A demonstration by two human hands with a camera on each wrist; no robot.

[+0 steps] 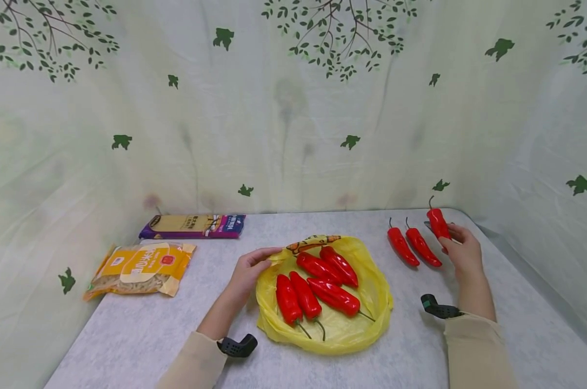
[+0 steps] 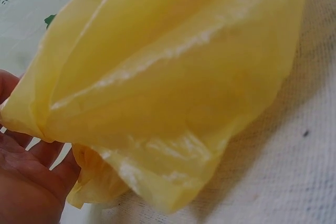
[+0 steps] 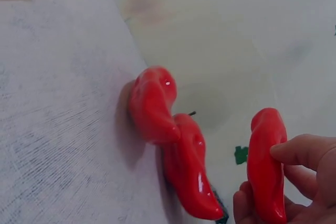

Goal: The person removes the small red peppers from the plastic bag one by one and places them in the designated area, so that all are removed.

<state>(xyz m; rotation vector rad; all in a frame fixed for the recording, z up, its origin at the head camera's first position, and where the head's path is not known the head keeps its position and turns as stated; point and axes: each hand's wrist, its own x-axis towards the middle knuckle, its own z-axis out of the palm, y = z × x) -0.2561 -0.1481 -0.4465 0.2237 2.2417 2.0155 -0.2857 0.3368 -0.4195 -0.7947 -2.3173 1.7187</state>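
Note:
A yellow plastic bag [image 1: 377,319] lies spread with its mouth up, several shiny red chili peppers [image 1: 333,296] inside. My left hand [image 1: 247,273] pinches the bag's rim at its left side; in the left wrist view the thin yellow plastic [image 2: 173,93] stretches away from the thumb and fingers. Over at the right, my right hand [image 1: 465,251] holds a red chili pepper [image 1: 438,221] between thumb and fingers, its stem pointing away from me. Two more peppers rest side by side left of that hand, an outer one [image 1: 401,246] and a nearer one [image 1: 422,247].
At the back left lies a purple and tan packet [image 1: 191,226]. In front of it is an orange-yellow food bag [image 1: 140,267] near the left edge of the pale table [image 1: 172,329]. A leaf-patterned curtain [image 1: 274,124] hangs behind and at both sides.

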